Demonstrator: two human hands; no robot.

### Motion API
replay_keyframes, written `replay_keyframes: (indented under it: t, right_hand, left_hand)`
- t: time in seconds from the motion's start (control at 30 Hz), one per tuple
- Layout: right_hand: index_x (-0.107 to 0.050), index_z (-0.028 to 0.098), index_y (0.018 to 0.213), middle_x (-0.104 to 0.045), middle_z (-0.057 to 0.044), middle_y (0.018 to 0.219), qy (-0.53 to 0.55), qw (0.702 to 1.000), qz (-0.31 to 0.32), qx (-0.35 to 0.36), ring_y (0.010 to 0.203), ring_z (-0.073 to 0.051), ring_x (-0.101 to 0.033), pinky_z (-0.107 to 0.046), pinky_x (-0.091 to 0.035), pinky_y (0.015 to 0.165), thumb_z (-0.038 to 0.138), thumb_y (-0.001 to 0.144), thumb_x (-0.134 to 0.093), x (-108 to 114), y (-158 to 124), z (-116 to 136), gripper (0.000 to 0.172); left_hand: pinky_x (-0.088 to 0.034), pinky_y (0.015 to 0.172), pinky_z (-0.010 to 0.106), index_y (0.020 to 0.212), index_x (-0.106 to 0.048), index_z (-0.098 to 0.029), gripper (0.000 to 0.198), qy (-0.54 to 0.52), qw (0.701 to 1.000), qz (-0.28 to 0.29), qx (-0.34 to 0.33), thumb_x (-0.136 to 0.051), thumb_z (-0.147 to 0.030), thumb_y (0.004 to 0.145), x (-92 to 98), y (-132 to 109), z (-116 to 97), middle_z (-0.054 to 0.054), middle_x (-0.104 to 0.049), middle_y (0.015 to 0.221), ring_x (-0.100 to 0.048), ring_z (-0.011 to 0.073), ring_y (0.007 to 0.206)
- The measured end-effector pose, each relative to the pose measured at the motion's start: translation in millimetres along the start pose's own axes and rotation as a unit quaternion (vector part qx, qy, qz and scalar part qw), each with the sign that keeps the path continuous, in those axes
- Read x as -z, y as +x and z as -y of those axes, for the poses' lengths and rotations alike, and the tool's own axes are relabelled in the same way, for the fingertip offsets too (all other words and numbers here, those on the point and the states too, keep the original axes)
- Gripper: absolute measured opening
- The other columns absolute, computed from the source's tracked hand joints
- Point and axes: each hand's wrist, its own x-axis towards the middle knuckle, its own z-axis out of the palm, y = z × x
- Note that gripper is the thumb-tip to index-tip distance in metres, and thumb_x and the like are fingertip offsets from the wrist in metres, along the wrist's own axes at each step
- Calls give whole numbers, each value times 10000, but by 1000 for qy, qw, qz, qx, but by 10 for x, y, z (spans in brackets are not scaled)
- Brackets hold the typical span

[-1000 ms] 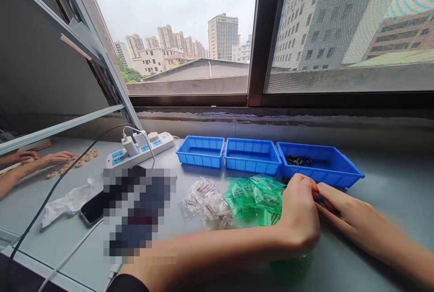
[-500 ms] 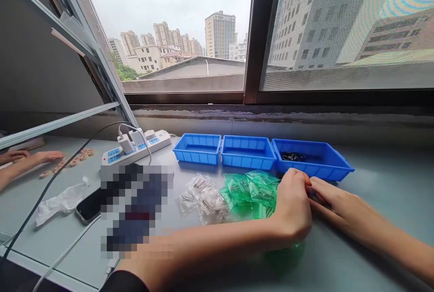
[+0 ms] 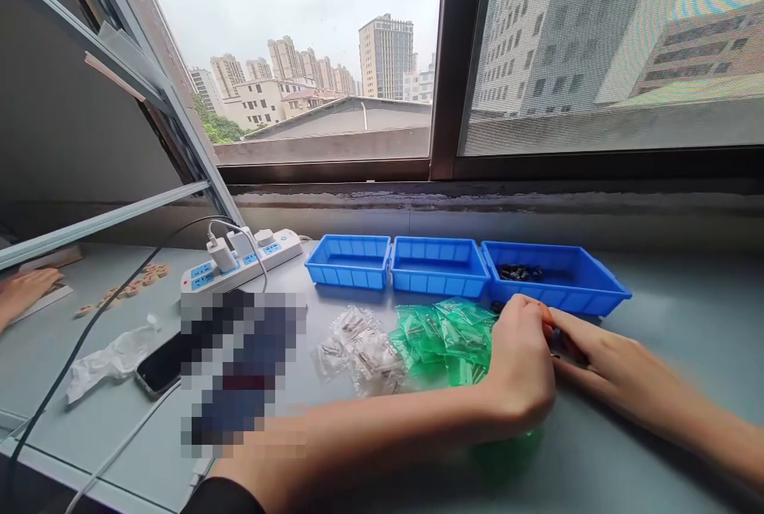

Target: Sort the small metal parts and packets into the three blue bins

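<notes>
My left hand [image 3: 520, 359] is closed, its fingers curled toward the other hand, and what it grips is mostly hidden. My right hand [image 3: 602, 355] meets it fingertip to fingertip and is closed round a small dark object [image 3: 564, 347] whose kind I cannot make out. Just left of my left hand lies a pile of green plastic packets [image 3: 445, 331] with thin pieces inside. Clear packets [image 3: 364, 351] of small metal-looking pieces sit beside them. More green plastic [image 3: 507, 454] shows blurred below my left wrist. Behind my hands, a blue bin [image 3: 573, 283] holds small black parts [image 3: 519, 271].
Two more blue bins [image 3: 348, 263] stand in the row by the window. To the left are a power strip [image 3: 244, 259], a phone [image 3: 161, 367], crumpled white tissue [image 3: 113, 359] and cables. Another person's hand [image 3: 29, 291] is at the far left, near small wooden-looking pieces [image 3: 128, 287].
My hands stay together and have shifted slightly right in view; more of the dark object shows in my right hand. The other person's hand has drawn back left from the small pieces.
</notes>
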Motion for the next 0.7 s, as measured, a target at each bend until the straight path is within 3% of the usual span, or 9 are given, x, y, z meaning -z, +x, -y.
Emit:
replay_keyframes:
  t: [0.13, 0.47, 0.7]
  right_hand:
    - [-577, 257, 792, -724, -59, 791, 10, 1000, 14, 2, 637, -259, -664, -330, -498, 550, 541, 816, -457, 6, 15, -21, 310]
    - [-575, 254, 800, -716, -31, 787, 13, 999, 35, 17, 655, -236, -669, -294, -498, 549, 562, 841, -462, 9, 31, -87, 331]
    - [-550, 252, 796, -688, -36, 744, -6, 1000, 1, 13, 604, -228, -636, -306, -476, 551, 580, 845, -420, -24, 4, -78, 357]
  left_hand:
    - [-306, 651, 274, 632, -364, -203, 251, 2, 1000, -2, -11, -287, -113, 853, 4, 0, -4, -22, -368, 651, -348, 141, 657]
    - [-317, 643, 262, 638, -370, -206, 236, -2, 1000, -1, -9, -296, -116, 844, 10, -6, -13, -23, -367, 644, -357, 142, 645]
    - [-305, 632, 265, 626, -373, -201, 252, -9, 1000, -2, -16, -305, -109, 851, 0, 4, -9, -24, -381, 643, -346, 131, 638]
